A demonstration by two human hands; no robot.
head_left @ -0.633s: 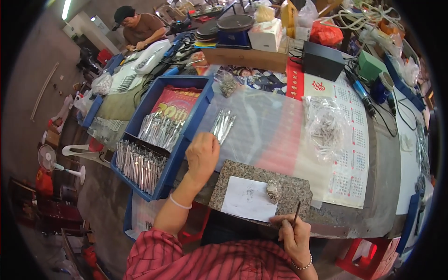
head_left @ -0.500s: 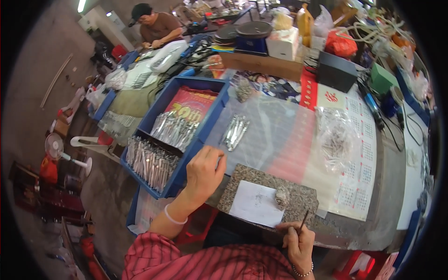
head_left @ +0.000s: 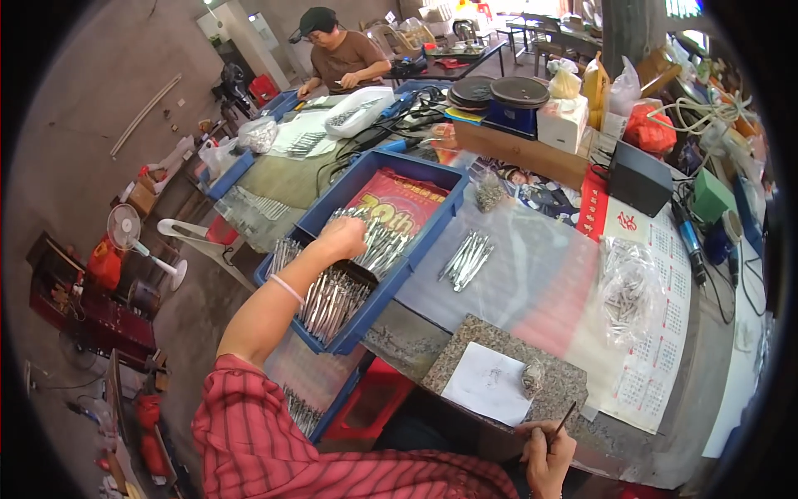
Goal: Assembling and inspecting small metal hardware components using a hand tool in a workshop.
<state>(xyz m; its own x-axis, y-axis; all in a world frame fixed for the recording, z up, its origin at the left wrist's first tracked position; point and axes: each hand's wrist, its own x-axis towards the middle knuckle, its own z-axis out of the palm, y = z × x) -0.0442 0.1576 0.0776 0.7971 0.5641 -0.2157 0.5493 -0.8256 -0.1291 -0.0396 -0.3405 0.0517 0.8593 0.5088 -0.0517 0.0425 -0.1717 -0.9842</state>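
Note:
My left hand point(head_left: 346, 238) reaches into the blue tray point(head_left: 391, 291), over the silvery metal pieces point(head_left: 386, 241) lying on a red printed packet point(head_left: 403, 198). Its fingers are curled and partly hidden, so whatever they hold does not show. Another compartment nearer me is packed with similar slim metal pieces point(head_left: 332, 305). At the front edge of the bench, my right hand point(head_left: 549, 459) is closed round a thin dark stick point(head_left: 567, 416), tilted upward. Beside it, a sheet of white paper point(head_left: 482, 387) with tiny dark bits lies on a speckled stone slab point(head_left: 549, 399).
A small pile of metal pieces point(head_left: 468, 260) rests right of the tray. Farther right lie a clear bag of small parts point(head_left: 628, 291) and a calendar sheet point(head_left: 657, 366). A dark box point(head_left: 640, 177) stands behind. Across the bench sits a person point(head_left: 345, 58) near a white tray point(head_left: 359, 112).
My left hand has moved away from the tray's near right side into the tray, over the metal pieces. My right hand still holds the stick. The whole view has shifted.

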